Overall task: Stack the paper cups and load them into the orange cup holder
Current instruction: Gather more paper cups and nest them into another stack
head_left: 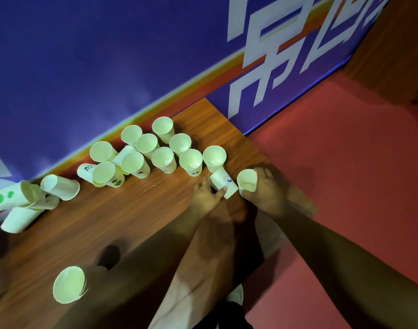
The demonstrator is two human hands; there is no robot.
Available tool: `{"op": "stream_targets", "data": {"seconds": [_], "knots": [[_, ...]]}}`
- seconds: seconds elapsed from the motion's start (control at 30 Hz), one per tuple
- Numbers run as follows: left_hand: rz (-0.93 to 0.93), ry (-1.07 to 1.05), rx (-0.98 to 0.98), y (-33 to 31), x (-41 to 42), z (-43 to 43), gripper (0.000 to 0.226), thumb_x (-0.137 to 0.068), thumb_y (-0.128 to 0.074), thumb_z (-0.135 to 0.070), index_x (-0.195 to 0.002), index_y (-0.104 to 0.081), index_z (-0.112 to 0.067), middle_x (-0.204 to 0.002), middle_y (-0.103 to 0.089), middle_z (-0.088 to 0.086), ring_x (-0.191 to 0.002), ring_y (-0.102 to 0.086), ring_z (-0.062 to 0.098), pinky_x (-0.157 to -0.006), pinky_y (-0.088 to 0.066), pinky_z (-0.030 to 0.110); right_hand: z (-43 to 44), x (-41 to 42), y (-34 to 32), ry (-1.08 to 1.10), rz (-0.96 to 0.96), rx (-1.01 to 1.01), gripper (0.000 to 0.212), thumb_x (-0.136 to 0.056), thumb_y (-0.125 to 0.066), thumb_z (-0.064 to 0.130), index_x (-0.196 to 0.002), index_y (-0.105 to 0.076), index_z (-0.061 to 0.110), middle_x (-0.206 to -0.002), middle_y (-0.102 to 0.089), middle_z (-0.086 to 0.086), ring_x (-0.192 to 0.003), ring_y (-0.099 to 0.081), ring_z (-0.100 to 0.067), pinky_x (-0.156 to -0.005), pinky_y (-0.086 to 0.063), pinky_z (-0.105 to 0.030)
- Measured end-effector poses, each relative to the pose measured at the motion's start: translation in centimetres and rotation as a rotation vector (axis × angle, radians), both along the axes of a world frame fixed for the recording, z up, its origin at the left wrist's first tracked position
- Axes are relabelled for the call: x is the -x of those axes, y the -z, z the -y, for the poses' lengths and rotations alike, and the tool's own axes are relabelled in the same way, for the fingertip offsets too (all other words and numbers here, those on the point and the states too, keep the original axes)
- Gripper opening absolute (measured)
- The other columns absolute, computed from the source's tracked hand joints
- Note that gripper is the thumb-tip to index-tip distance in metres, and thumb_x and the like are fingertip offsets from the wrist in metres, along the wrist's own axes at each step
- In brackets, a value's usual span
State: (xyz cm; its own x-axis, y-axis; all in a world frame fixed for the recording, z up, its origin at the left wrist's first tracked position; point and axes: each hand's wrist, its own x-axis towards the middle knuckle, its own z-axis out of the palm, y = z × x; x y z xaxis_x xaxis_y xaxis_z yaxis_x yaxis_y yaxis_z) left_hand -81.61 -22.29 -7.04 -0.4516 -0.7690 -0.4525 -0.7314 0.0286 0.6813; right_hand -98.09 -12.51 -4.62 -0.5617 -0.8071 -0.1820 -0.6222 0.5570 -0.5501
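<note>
Left hand [206,197]: fingers curled round a white paper cup with a blue mark [223,184], which is held tilted, base toward the palm, above the brown wooden table [132,222].

Right hand [266,192]: clamped round the side of a pale upright paper cup [246,179], mouth up, close to the table's right edge. The two held cups touch or nearly touch; which, I cannot tell. The hands are just beside one another, not joined.

Beyond the hands and to their left stands a group of upright paper cups [163,157], mouths up, closely packed. Far left of the hands, several toppled paper cups [61,187] lie on their sides. A lone paper cup [69,284] sits left of the left forearm, nearest the person.

Right of the right hand is red floor [345,162]; beyond the cups, a purple-blue wall panel [84,67].
</note>
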Motion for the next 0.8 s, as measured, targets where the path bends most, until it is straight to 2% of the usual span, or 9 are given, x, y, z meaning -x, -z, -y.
{"op": "stream_targets", "data": {"seconds": [0.1,0.17,0.3,0.4,0.43,0.53,0.6,0.67,0.8], "knots": [[-0.055,-0.024,-0.094,0.4,-0.1,0.4,0.06,-0.092,-0.06,-0.052,-0.14,-0.039,-0.022,-0.141,-0.055,0.004,-0.126,-0.054,0.024,-0.103,-0.044,0.038,0.2,-0.6,0.5,-0.064,0.084,0.032,0.075,-0.068,-0.082,0.034,-0.131,-0.048,0.012,-0.129,-0.05,-0.011,-0.115,-0.053,-0.03,-0.094,-0.044,-0.036],[-0.06,-0.027,-0.12,0.3,-0.2,0.2,0.05,-0.093,-0.062,-0.044,-0.131,-0.042,-0.017,-0.13,-0.062,0.007,-0.111,-0.062,0.022,-0.092,-0.05,0.036,0.3,-1.2,0.5,-0.107,0.116,0.05,0.072,-0.067,-0.083,0.03,-0.128,-0.051,0.011,-0.126,-0.053,-0.011,-0.116,-0.053,-0.028,-0.092,-0.041,-0.031],[-0.031,-0.073,-0.107,-0.4,-1.9,-0.3,0.051,-0.091,-0.068,-0.036,-0.13,-0.045,-0.011,-0.128,-0.06,0.006,-0.114,-0.06,0.024,-0.09,-0.046,0.031,0.7,-2.9,-0.2,-0.171,0.111,0.053,0.069,-0.064,-0.083,0.03,-0.122,-0.053,0.012,-0.123,-0.057,-0.007,-0.115,-0.054,-0.026,-0.093,-0.043,-0.029],[-0.099,-0.193,-0.142,-2.6,-4.8,0.0,0.047,-0.085,-0.075,-0.035,-0.118,-0.046,-0.017,-0.119,-0.065,0.007,-0.092,-0.063,0.015,-0.068,-0.048,0.022,0.9,-4.6,-2.0,-0.193,0.145,0.081,0.068,-0.066,-0.083,0.03,-0.124,-0.052,0.014,-0.123,-0.056,-0.004,-0.113,-0.054,-0.021,-0.091,-0.042,-0.026],[-0.124,-0.222,-0.157,-3.4,-5.9,0.2,0.048,-0.084,-0.077,-0.035,-0.117,-0.046,-0.018,-0.117,-0.065,0.006,-0.09,-0.063,0.014,-0.065,-0.049,0.021,1.0,-5.2,-2.6,-0.204,0.151,0.103,0.067,-0.068,-0.083,0.03,-0.126,-0.052,0.015,-0.123,-0.056,-0.003,-0.113,-0.054,-0.019,-0.091,-0.044,-0.026],[-0.178,-0.299,-0.192,-7.0,-10.7,0.8,0.06,-0.078,-0.079,-0.041,-0.124,-0.048,-0.019,-0.118,-0.064,0.0,-0.101,-0.066,0.018,-0.082,-0.057,0.035,1.7,-8.1,-4.9,-0.257,0.173,0.171,0.07,-0.071,-0.084,0.028,-0.131,-0.05,0.017,-0.125,-0.056,0.0,-0.119,-0.052,-0.014,-0.096,-0.042,-0.023],[-0.226,-0.321,-0.193,-9.2,-14.2,1.1,0.074,-0.069,-0.08,-0.051,-0.13,-0.048,-0.022,-0.122,-0.065,-0.001,-0.104,-0.068,0.018,-0.09,-0.058,0.043,2.2,-10.2,-6.2,-0.298,0.168,0.209,0.069,-0.072,-0.084,0.027,-0.131,-0.049,0.018,-0.126,-0.058,0.001,-0.121,-0.053,-0.014,-0.098,-0.039,-0.022],[-0.299,-0.338,-0.185,-11.3,-18.4,0.9,0.073,-0.069,-0.082,-0.049,-0.13,-0.048,-0.027,-0.122,-0.067,-0.003,-0.104,-0.068,0.015,-0.091,-0.058,0.04,2.9,-12.8,-7.6,-0.339,0.16,0.228,0.067,-0.072,-0.083,0.03,-0.129,-0.05,0.019,-0.125,-0.059,0.001,-0.121,-0.055,-0.015,-0.098,-0.039,-0.022],[-0.352,-0.354,-0.124,-14.2,-26.3,-0.5,0.064,-0.076,-0.085,-0.022,-0.13,-0.051,-0.025,-0.118,-0.068,-0.005,-0.102,-0.068,0.005,-0.083,-0.055,0.02,4.2,-18.1,-9.7,-0.39,0.213,0.199,0.066,-0.07,-0.08,0.041,-0.127,-0.051,0.023,-0.117,-0.057,0.008,-0.111,-0.054,-0.012,-0.092,-0.044,-0.027]]}}
